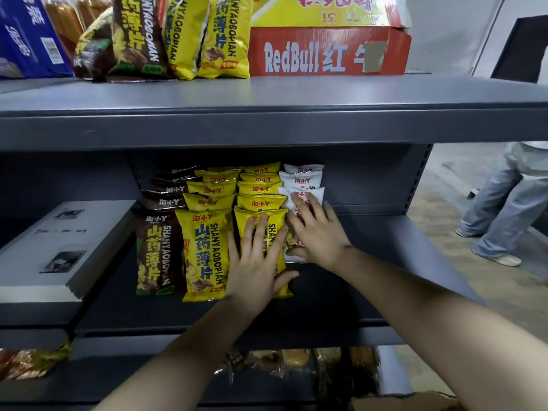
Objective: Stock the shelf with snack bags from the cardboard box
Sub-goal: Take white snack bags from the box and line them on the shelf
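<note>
pressing flat on the front yellow bag (261, 214), the left hand (255, 262) hides most of its print, fingers straight. the right hand (318, 232), fingers spread and gripping nothing, covers the front white bag (285, 194) just beside it, midway along the shelf (385, 256). only a corner of the cardboard box (403, 403) shows, below.

Light falls from above, bright on the top board of the grey metal shelf (267, 114), while the recess beneath it lies in dim shadow. The glossy yellow snack bags (204, 253) show a soft sheen. The right hand (318, 232) is slightly motion-blurred. Wide-angle distortion bows the edges, and the clear-wrapped packages (281, 363) below, perhaps bread, are smeared.
</note>
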